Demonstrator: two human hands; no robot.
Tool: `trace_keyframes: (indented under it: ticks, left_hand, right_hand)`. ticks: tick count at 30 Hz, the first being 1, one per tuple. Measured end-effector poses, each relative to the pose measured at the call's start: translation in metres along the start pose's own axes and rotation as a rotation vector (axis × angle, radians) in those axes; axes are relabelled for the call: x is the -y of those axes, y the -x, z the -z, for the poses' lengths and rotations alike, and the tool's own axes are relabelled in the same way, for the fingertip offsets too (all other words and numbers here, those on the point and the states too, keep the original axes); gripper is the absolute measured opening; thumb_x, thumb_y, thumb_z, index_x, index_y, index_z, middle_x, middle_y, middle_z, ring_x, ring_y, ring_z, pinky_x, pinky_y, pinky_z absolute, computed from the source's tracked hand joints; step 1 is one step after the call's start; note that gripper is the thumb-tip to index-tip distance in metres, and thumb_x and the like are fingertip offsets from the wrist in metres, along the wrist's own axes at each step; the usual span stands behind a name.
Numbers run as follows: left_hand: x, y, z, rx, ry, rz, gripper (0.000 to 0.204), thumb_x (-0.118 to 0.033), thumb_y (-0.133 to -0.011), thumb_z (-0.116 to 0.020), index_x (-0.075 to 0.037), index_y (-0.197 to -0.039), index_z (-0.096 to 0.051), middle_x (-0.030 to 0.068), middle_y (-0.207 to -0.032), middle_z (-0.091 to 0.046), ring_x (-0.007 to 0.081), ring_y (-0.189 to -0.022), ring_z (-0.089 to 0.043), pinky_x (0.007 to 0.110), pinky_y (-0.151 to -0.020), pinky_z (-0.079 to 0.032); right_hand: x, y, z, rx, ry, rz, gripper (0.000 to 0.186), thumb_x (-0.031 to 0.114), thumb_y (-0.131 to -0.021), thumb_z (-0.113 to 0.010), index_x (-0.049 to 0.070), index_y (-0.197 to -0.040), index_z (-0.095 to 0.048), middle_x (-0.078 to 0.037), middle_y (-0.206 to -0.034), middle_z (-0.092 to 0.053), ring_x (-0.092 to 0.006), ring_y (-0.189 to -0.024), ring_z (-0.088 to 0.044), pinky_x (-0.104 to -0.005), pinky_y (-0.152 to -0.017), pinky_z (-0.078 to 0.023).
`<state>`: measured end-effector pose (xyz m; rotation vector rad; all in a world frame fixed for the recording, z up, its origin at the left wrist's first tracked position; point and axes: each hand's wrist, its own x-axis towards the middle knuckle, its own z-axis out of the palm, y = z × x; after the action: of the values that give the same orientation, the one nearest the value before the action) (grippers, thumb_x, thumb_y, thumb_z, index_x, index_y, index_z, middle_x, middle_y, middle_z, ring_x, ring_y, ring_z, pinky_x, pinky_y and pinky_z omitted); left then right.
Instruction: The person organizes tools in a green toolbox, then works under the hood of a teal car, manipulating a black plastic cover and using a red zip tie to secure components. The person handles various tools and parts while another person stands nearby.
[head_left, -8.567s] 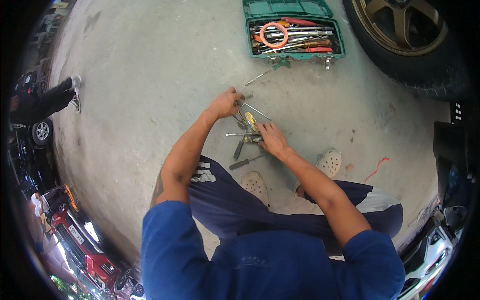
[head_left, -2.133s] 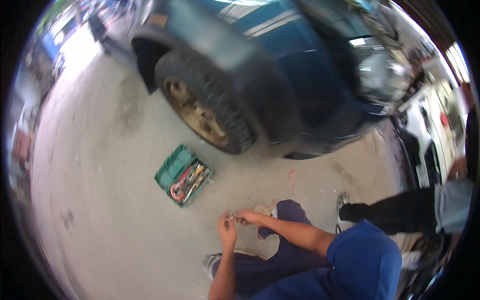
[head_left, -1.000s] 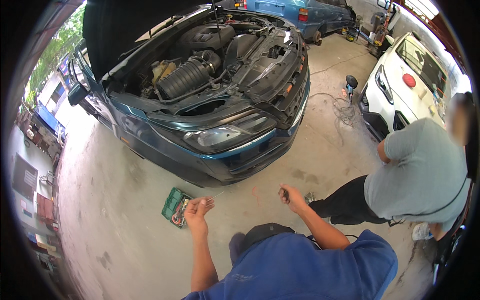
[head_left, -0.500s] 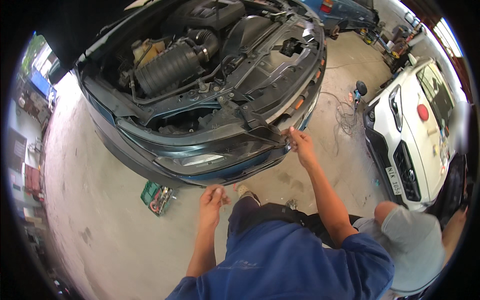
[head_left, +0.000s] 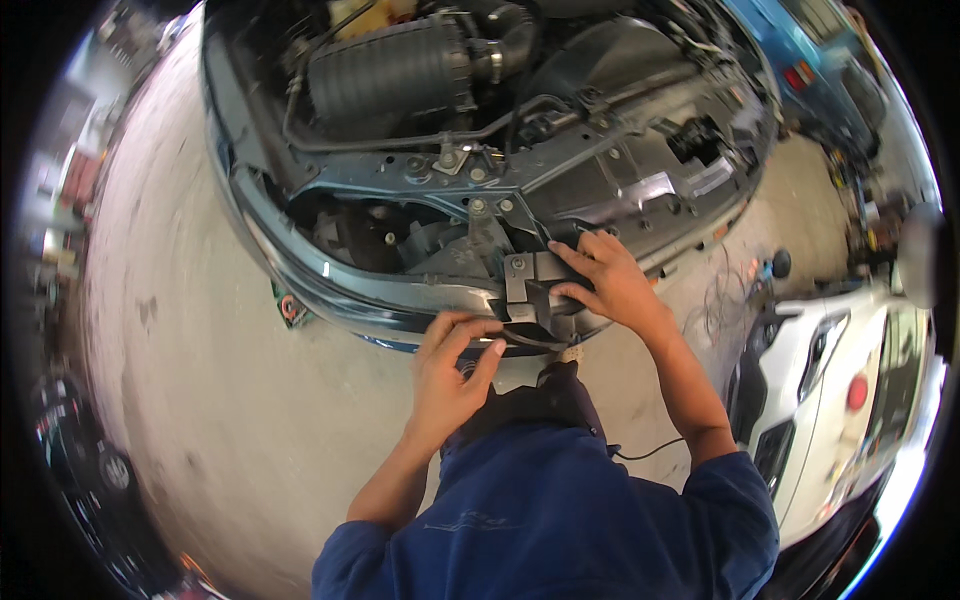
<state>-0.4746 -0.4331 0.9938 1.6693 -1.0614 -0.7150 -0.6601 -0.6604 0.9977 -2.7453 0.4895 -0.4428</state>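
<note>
At the front corner of a dark car (head_left: pixel 300 257), I stand close against the bodywork with both arms stretched forward over its edge. A black bracket (head_left: pixel 516 285) sits at that corner, between my hands, with a bolt (head_left: pixel 518 264) through its upper part.

My right hand (head_left: pixel 612 280) is on the far side of the bracket, palm down, thumb and forefinger spread apart over the dark trim. That wide spread looks suited to steadying the piece or feeling along it. My left hand (head_left: pixel 455 375) is lower and nearer to me, at the outer lip of the corner. Its thumb and forefinger leave only a narrow gap, and I cannot tell whether something thin lies between them. Having one hand on each side probably lets me reach the part from both directions.

The engine bay is uncovered, so the ribbed black box (head_left: pixel 385 82) and the metal crossbar (head_left: pixel 370 187) show plainly beyond my fingers. On the floor (head_left: pixel 200 420) to my left, a green toolbox (head_left: pixel 279 292) peeks out past the car's edge, partly hidden by it; I judge it is there to be close by. To my right stands a white car (head_left: pixel 815 385), well apart, with a loose cable (head_left: pixel 712 308) near it.
</note>
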Motion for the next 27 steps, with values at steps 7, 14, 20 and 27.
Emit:
trace_keyframes:
  ticks: [7,14,20,27]
  left_hand:
    - [-0.019,-0.001,-0.081,-0.462,-0.432,0.108,0.042,-0.031,-0.08,-0.091,-0.007,-0.112,-0.077,0.0117,-0.115,-0.067,0.0322,-0.102,-0.069,0.039,-0.083,-0.056]
    - [-0.021,-0.016,-0.142,-0.852,-0.518,0.271,0.045,-0.033,-0.081,-0.091,-0.006,-0.113,-0.074,0.0119,-0.12,-0.065,0.031,-0.105,-0.07,0.04,-0.084,-0.056]
    - [-0.019,-0.021,-0.149,-0.921,-0.478,0.191,0.047,-0.03,-0.081,-0.09,-0.009,-0.12,-0.075,0.0077,-0.11,-0.069,0.0255,-0.097,-0.069,0.038,-0.08,-0.055]
    - [-0.012,-0.025,-0.149,-0.928,-0.516,0.145,0.043,-0.021,-0.08,-0.087,-0.009,-0.121,-0.078,0.0071,-0.102,-0.069,0.0237,-0.096,-0.066,0.036,-0.082,-0.053]
  right_hand:
    - [-0.043,-0.009,-0.013,0.029,0.012,0.284,0.061,0.042,-0.086,-0.08,0.001,-0.13,-0.071,-0.009,-0.093,-0.052,-0.0265,-0.088,-0.052,-0.039,-0.078,-0.043]
    - [-0.055,-0.007,-0.025,-0.029,-0.095,0.373,0.053,0.036,-0.092,-0.077,-0.005,-0.126,-0.069,-0.01,-0.096,-0.053,-0.028,-0.088,-0.052,-0.0398,-0.079,-0.041]
    - [-0.052,-0.009,-0.029,-0.036,-0.109,0.387,0.053,0.034,-0.093,-0.077,-0.008,-0.124,-0.069,-0.013,-0.099,-0.056,-0.0298,-0.091,-0.054,-0.0419,-0.082,-0.043]
    - [-0.049,-0.008,-0.034,-0.052,-0.113,0.394,0.052,0.031,-0.093,-0.076,-0.01,-0.124,-0.067,-0.015,-0.099,-0.057,-0.0316,-0.091,-0.054,-0.0424,-0.082,-0.043]
